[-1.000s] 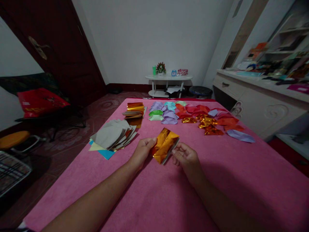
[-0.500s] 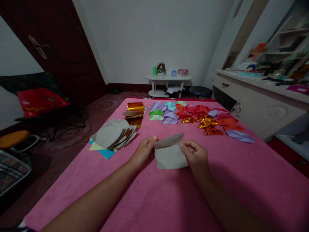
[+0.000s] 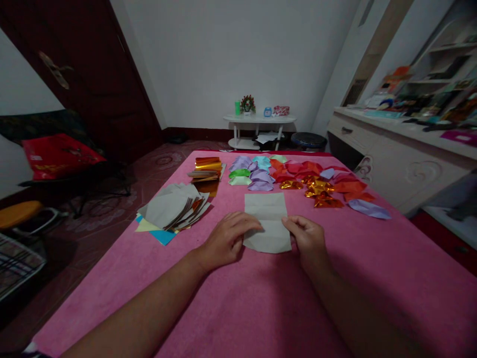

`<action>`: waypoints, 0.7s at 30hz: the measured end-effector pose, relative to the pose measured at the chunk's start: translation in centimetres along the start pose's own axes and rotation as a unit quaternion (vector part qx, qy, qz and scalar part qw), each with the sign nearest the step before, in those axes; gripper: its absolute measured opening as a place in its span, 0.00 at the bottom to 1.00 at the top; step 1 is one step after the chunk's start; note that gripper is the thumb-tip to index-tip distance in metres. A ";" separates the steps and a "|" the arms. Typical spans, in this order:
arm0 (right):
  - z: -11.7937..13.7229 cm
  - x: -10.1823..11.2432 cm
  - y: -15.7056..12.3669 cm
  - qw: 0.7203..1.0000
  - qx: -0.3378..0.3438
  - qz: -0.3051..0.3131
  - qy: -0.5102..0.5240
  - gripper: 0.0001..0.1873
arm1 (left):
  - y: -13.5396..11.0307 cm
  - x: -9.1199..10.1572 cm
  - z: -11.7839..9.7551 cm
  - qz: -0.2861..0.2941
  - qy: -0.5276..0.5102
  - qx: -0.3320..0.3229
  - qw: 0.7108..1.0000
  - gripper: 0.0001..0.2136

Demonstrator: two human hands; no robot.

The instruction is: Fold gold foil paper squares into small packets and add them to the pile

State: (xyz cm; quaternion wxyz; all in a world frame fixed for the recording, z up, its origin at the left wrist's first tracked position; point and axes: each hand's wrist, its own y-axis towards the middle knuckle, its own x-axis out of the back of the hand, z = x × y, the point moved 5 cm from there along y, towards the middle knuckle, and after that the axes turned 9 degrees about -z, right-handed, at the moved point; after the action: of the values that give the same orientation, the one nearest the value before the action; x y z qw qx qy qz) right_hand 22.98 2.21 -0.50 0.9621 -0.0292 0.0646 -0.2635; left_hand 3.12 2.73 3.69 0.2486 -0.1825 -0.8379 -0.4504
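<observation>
A pale grey sheet of paper (image 3: pixel 269 204) is spread out in front of me, with a crease running across its middle and a curved lower edge. My left hand (image 3: pixel 228 237) is at its left edge, fingers reaching over the upper face and the thumb tucked low by the edge. At the right edge, my right hand (image 3: pixel 306 237) pinches the sheet between thumb and curled fingers. To the left lies a fanned stack of grey-backed sheets (image 3: pixel 167 206), over blue and yellow paper (image 3: pixel 164 236).
Behind that stack is a pile of gold foil sheets (image 3: pixel 206 166). Folded paper pieces in purple (image 3: pixel 261 180), green (image 3: pixel 239 173), red (image 3: pixel 311 168) and gold (image 3: pixel 319 187) fill the far side of the pink-covered table (image 3: pixel 238 308). A white dresser (image 3: pixel 402 154) stands at the right.
The sheet's upper flap, folded up before, now lies opened out away from me. My left hand has moved from the fold's left end onto the sheet's left side; my right still pinches the right edge.
</observation>
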 end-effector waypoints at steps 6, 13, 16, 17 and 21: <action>-0.6 0.6 0.9 0.997 -0.068 0.023 0.029 0.15 | -0.1 -0.6 0.9 0.039 0.043 0.011 0.998 0.26; -0.5 1.0 1.4 0.996 -0.007 0.063 -0.063 0.16 | -0.3 -1.5 2.2 0.036 -0.014 0.062 0.997 0.09; 0.8 0.6 1.4 0.983 0.108 0.102 -0.108 0.15 | -0.2 -1.5 2.5 0.034 -0.048 0.112 0.992 0.09; 1.2 0.4 1.3 0.971 0.142 0.138 -0.134 0.13 | -0.1 -1.5 2.6 0.035 -0.053 0.127 0.990 0.10; 1.9 0.3 0.8 0.918 0.142 0.313 -0.200 0.13 | 0.1 -1.4 2.6 0.034 -0.057 0.162 0.985 0.11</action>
State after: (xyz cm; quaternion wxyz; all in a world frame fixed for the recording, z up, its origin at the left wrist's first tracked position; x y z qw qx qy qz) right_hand 23.88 2.79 1.31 0.9823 0.0769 -0.1612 0.0560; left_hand 3.61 4.85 1.73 0.2420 -0.1931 -0.9060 -0.2886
